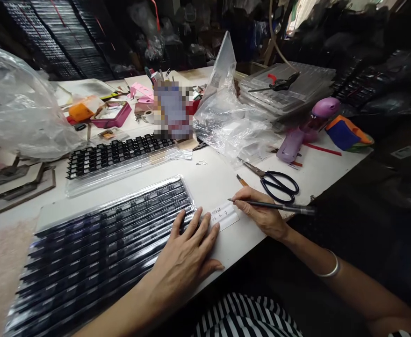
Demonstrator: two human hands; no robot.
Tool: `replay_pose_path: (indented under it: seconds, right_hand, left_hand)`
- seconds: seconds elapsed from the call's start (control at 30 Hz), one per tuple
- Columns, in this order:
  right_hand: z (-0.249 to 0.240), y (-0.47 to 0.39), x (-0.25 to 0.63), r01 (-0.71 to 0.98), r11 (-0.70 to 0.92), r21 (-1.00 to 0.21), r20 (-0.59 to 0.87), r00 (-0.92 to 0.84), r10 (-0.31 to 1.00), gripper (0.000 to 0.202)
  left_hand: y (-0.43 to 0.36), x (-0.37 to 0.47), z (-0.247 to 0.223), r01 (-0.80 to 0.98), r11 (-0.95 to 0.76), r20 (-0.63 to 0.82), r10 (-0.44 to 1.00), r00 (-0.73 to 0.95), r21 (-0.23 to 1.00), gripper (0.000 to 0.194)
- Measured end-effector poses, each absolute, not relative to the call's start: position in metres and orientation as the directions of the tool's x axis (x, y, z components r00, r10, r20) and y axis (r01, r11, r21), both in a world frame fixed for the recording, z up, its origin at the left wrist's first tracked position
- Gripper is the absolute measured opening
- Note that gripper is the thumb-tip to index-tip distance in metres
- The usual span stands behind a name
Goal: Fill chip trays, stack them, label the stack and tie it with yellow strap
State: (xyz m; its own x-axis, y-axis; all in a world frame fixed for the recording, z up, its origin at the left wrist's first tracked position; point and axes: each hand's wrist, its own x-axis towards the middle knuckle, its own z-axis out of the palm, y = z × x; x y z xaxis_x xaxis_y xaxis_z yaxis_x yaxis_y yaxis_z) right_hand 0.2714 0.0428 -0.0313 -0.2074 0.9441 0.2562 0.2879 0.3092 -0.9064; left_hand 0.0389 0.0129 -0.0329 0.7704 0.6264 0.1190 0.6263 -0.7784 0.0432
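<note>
A small white slip of paper (229, 220) with handwriting lies on the white table near its front edge. My right hand (261, 213) is closed on a dark pen (278, 205), which lies almost level above the paper's right side. My left hand (191, 248) rests with fingers spread, its fingertips at the slip's left edge and over the corner of a clear plastic tray (190, 187). Rows of black plastic parts (100, 252) fill that tray. Just beyond my right hand is an orange-and-black pencil-like tool (241, 180), partly hidden.
Scissors with dark handles (280, 185) lie right of the paper. Farther back are another tray of black parts (121, 152), a crumpled plastic bag (240, 131) and stacked clear trays (285, 86). A purple handheld device (292, 144) and pink box (114, 117) also stand there.
</note>
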Motion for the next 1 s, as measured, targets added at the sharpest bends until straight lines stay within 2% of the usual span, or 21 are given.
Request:
replay_pose_path:
  seconds: [0.07, 0.27, 0.37, 0.53, 0.77, 1.0]
  right_hand:
    - [-0.028, 0.043, 0.268, 0.284, 0.344, -0.895, 0.266, -0.277, 0.923, 0.01]
    - [-0.031, 0.046, 0.255, 0.387, 0.263, -0.884, 0.141, -0.315, 0.938, 0.005]
    - [-0.035, 0.05, 0.256, 0.42, 0.252, -0.872, 0.146, -0.268, 0.952, 0.012]
    - [-0.031, 0.049, 0.261, 0.381, 0.242, -0.892, 0.177, -0.197, 0.964, 0.014]
    - [-0.026, 0.048, 0.256, 0.401, 0.288, -0.87, 0.149, -0.343, 0.928, 0.008]
    - [-0.036, 0.05, 0.255, 0.452, 0.338, -0.825, 0.199, -0.327, 0.924, 0.016]
  left_hand:
    - [0.013, 0.038, -0.033, 0.623, -0.78, 0.121, 0.624, 0.772, 0.049, 0.063]
    - [0.012, 0.038, -0.032, 0.625, -0.779, 0.12, 0.627, 0.77, 0.059, 0.063]
    - [0.012, 0.038, -0.033, 0.627, -0.776, 0.122, 0.63, 0.767, 0.066, 0.063]
    - [0.012, 0.038, -0.033, 0.625, -0.776, 0.124, 0.631, 0.766, 0.083, 0.062]
    - [0.013, 0.039, -0.031, 0.629, -0.774, 0.114, 0.634, 0.765, 0.075, 0.063]
    - [0.013, 0.038, -0.032, 0.629, -0.774, 0.104, 0.633, 0.767, 0.07, 0.063]
